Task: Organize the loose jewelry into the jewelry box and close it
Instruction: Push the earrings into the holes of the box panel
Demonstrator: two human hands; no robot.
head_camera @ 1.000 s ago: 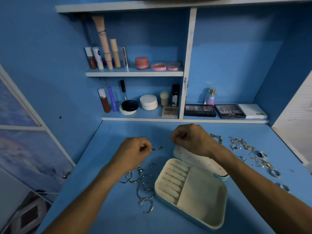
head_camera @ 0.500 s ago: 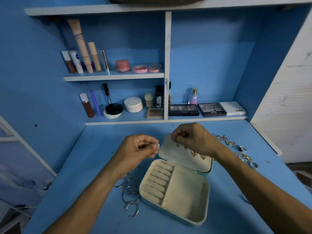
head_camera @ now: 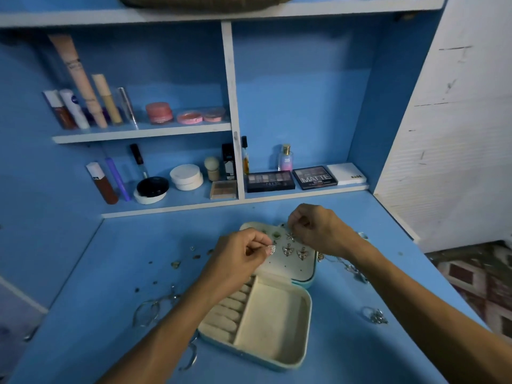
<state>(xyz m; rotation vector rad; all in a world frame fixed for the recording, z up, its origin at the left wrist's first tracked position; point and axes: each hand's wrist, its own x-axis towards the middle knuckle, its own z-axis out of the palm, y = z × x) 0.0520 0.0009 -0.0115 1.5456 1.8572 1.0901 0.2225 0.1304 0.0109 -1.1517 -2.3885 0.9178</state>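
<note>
An open jewelry box [head_camera: 303, 322] lies on the blue desk, its cream tray near me and its lid [head_camera: 291, 268] laid flat behind. Two winged earrings [head_camera: 295, 252] are pinned in the lid. My left hand [head_camera: 241, 257] hovers over the lid's left side and pinches a small silver earring [head_camera: 272, 249]. Over the lid's far edge, my right hand [head_camera: 318, 231] pinches a small star-shaped earring [head_camera: 291, 236]. Silver hoops [head_camera: 151, 310] lie left of the box. Small studs [head_camera: 177, 263] dot the desk further left.
More jewelry lies right of the box: a ring cluster [head_camera: 375, 315] and chains [head_camera: 353, 268] under my right forearm. Shelves behind the desk carry cosmetics, eyeshadow palettes [head_camera: 270, 180] and a perfume bottle [head_camera: 285, 157]. A white wall [head_camera: 457, 134] bounds the right side.
The view has swung right and down. Both hands have come over the lid; my left hand brought its earring from left of the box to the lid's left side.
</note>
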